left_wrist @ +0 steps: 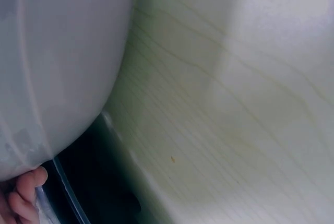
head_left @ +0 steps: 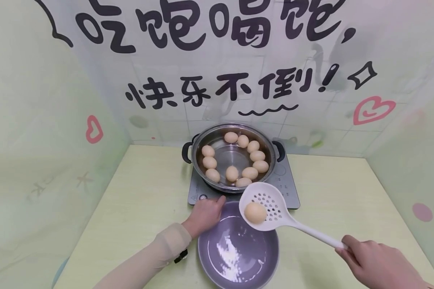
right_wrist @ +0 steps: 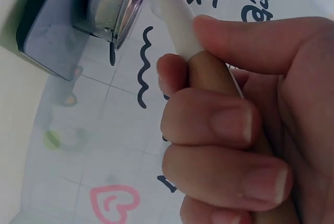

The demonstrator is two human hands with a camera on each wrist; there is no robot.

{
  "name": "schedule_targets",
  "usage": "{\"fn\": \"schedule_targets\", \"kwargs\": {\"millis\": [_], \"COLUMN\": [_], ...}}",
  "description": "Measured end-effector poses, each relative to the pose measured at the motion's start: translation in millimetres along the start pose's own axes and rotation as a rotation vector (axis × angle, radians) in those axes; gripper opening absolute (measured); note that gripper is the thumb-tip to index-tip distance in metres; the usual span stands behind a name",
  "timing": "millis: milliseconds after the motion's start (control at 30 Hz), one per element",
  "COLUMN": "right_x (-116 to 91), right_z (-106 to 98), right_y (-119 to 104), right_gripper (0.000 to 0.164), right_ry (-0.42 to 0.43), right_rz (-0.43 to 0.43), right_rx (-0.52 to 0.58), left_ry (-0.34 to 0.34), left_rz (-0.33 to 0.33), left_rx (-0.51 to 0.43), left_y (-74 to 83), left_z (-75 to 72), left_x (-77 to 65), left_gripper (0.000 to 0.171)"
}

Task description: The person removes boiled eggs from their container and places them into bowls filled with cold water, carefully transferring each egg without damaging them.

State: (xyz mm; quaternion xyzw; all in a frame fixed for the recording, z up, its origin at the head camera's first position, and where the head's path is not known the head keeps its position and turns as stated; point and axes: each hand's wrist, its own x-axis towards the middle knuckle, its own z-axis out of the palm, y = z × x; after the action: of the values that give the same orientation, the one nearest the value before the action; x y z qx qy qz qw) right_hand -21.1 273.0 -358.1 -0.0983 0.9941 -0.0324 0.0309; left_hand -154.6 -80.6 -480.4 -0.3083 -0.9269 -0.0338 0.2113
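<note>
My right hand [head_left: 379,261] grips the handle of a white slotted spoon [head_left: 285,218]; the right wrist view shows the fingers wrapped round its wooden grip [right_wrist: 209,72]. In the spoon's perforated head lies one brown egg [head_left: 255,212], above the far part of a glossy purple-grey bowl [head_left: 246,257]. At the bowl's far left rim, my left hand [head_left: 203,216] holds it, thumb along the edge. Fingertips [left_wrist: 32,179] touch its underside in the left wrist view. Beyond stands a steel pot [head_left: 226,150] with several brown eggs [head_left: 250,173] inside.
Under the pot sits a grey induction cooker [head_left: 291,188] on a pale wood-grain table [head_left: 148,188]. Black side handles [head_left: 280,151] stick out from the pot. A printed wall sheet [head_left: 159,132] stands close behind, and similar sheets flank both sides.
</note>
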Motion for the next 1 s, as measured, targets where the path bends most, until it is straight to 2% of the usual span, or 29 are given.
{"fn": "schedule_targets", "kwargs": {"millis": [200,433,567,1000], "right_x": [-1.3,1.8,3.4,6.7], "right_z": [13.5,27.5,35.2,49.4], "right_y": [-2.5,-5.2,-6.6,-9.8], "right_gripper": [0.026,0.027,0.026,0.027], "right_ry": [-0.039,-0.007,-0.016,0.007], "right_rz": [0.002,-0.024,-0.022,-0.034], "right_rx": [0.012,0.030,0.039,0.045], "left_ry": [0.001,0.025,0.033,0.001], "left_rz": [0.002,0.005,-0.001,-0.011], "left_rx": [-0.020,-0.016,-0.014,-0.009], "left_y": [-0.2,-0.4,-0.1,0.2], "left_z": [-1.1,0.4,1.7,2.4], "left_x": [-0.4,-1.3,-1.5,-1.3], "left_gripper": [0.006,0.008,0.010,0.010]}}
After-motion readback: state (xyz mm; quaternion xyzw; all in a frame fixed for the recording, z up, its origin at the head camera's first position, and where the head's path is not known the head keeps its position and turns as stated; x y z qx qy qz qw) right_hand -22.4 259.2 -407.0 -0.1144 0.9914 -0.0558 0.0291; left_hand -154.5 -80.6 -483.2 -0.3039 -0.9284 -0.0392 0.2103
